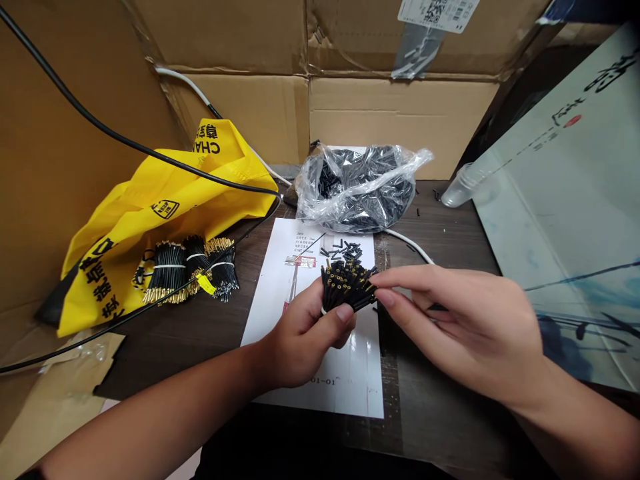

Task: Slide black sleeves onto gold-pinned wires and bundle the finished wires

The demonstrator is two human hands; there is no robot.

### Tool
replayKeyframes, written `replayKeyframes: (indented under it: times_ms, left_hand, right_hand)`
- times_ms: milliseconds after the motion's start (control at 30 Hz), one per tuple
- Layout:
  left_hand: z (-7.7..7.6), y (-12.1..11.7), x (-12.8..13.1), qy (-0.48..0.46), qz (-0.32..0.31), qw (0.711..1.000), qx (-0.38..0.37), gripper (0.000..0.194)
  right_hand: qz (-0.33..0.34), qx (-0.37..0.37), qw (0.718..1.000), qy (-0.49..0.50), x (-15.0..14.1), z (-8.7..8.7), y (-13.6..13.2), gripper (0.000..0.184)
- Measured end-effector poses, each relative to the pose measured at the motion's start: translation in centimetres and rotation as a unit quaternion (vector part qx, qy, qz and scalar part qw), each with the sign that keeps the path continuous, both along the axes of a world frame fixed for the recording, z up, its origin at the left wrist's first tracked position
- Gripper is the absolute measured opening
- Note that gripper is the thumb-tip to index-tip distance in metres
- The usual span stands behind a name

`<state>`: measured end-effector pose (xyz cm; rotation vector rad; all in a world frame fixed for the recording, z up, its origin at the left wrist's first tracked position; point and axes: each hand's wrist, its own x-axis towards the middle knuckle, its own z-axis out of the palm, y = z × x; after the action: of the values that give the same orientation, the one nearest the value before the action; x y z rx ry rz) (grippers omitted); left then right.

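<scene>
My left hand (310,330) is wrapped round a bundle of black wires (345,283) with gold ring-like ends facing up and toward me. At the bundle's right edge, my right hand (450,320) has thumb and forefinger pinched at one wire end; whether a small sleeve sits between the fingertips is too small to make out. Just behind the bundle, short black tube pieces (343,250) lie loose on a printed sheet (265,293). Farther back sits a clear plastic bag (360,190) full of similar black pieces.
Tied bundles of black wires with gold ends (170,270) lie on a yellow bag (125,207) at left. A black cable (150,152) crosses above them. Cardboard (240,113) walls the back. A clear plastic cup (463,187) lies near a painted panel (565,167) at right.
</scene>
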<state>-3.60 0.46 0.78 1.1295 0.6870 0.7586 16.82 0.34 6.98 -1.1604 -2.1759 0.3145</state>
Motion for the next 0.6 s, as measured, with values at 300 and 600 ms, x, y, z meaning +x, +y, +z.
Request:
replayKeyframes:
  times_ms: [300, 600]
  left_hand:
    - [-1.0, -0.2, -0.1, -0.016, 0.027, 0.999, -0.006, 0.027]
    - [0.2, 0.2, 0.2, -0.101, -0.011, 0.991, -0.09, 0.027]
  right_hand:
    - [0.063, -0.003, 0.998, 0.03, -0.3, -0.9, 0.1, 0.027]
    - [-0.012, -0.031, 0.998, 0.047, 0.0, -0.4, 0.2, 0.028]
